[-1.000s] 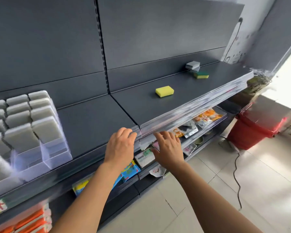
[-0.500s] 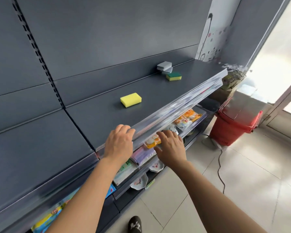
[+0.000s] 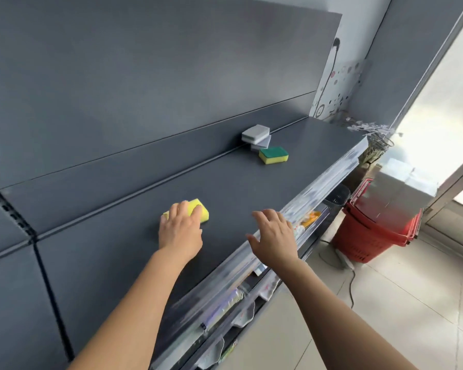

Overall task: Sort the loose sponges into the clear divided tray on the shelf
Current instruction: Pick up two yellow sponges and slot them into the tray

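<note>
Left hand (image 3: 181,231) at frame centre, fingers draped over yellow sponge (image 3: 198,210) on shelf (image 3: 251,188), grip not closed. Right hand (image 3: 274,236) spread wide, empty. Green-topped sponge (image 3: 273,155), grey sponges (image 3: 255,134) upper centre.

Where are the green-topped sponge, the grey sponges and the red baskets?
Green-topped sponge (image 3: 273,152), head view, on its green top.
Grey sponges (image 3: 255,133), head view, top face of the upper one.
Red baskets (image 3: 364,237), head view, front wall.

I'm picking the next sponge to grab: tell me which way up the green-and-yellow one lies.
Green side up. The green-and-yellow sponge lies flat on the shelf, green scouring layer on top, yellow foam beneath, beside the grey sponges.
</note>
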